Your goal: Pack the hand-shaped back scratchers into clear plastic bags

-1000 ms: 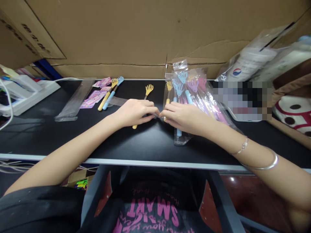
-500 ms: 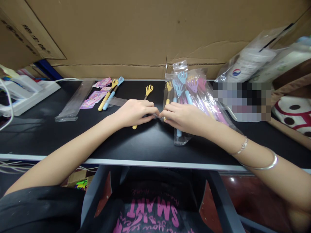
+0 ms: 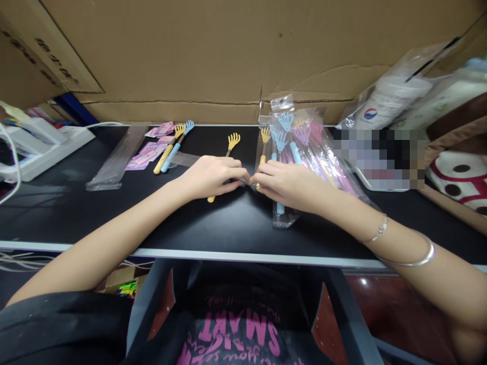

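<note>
My left hand (image 3: 216,176) and my right hand (image 3: 289,183) meet over the middle of the black table. Both are closed, pinching a clear plastic bag (image 3: 184,159) whose far end sticks out left of my left hand. Beneath my left hand lies a yellow back scratcher (image 3: 234,141), its claw and handle tip showing. Another yellow back scratcher (image 3: 265,135) is partly covered by my right hand. Beside it are several bagged back scratchers, with a blue one (image 3: 280,139) and a purple one (image 3: 303,134) on top.
Left of my hands lie a yellow back scratcher (image 3: 163,158), a blue back scratcher (image 3: 170,157), pink cards (image 3: 146,153) and flat clear bags (image 3: 114,165). A white power strip (image 3: 49,147) stands far left. At the right are a bagged cup (image 3: 391,101) and a blurred-out patch. Cardboard (image 3: 182,56) walls the back.
</note>
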Demonstrator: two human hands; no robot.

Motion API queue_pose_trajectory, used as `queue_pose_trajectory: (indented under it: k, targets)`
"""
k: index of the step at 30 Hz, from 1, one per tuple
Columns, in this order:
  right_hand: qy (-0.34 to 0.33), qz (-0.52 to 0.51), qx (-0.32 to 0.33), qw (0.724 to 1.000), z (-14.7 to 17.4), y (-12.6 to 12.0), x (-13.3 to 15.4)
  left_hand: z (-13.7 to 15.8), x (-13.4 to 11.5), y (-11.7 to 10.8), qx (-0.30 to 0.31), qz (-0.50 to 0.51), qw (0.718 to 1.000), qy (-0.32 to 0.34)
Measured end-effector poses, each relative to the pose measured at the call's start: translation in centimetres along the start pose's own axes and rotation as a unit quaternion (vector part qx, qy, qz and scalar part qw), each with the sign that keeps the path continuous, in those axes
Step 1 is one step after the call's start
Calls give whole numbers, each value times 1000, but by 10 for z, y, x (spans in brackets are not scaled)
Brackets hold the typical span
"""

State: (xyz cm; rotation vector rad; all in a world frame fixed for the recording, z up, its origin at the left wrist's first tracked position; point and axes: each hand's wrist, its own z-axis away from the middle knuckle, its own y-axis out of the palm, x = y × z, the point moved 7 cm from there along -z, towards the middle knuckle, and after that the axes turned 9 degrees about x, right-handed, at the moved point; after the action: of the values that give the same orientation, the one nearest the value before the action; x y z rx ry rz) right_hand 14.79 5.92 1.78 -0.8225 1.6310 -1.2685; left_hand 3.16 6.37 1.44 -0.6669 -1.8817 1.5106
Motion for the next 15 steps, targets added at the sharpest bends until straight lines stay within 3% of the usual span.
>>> queue_pose_trajectory:
  k: [15]
  targets:
    - [0, 3, 6, 1000, 0, 0, 0, 1, 0, -1, -5, -4, 1000, 5]
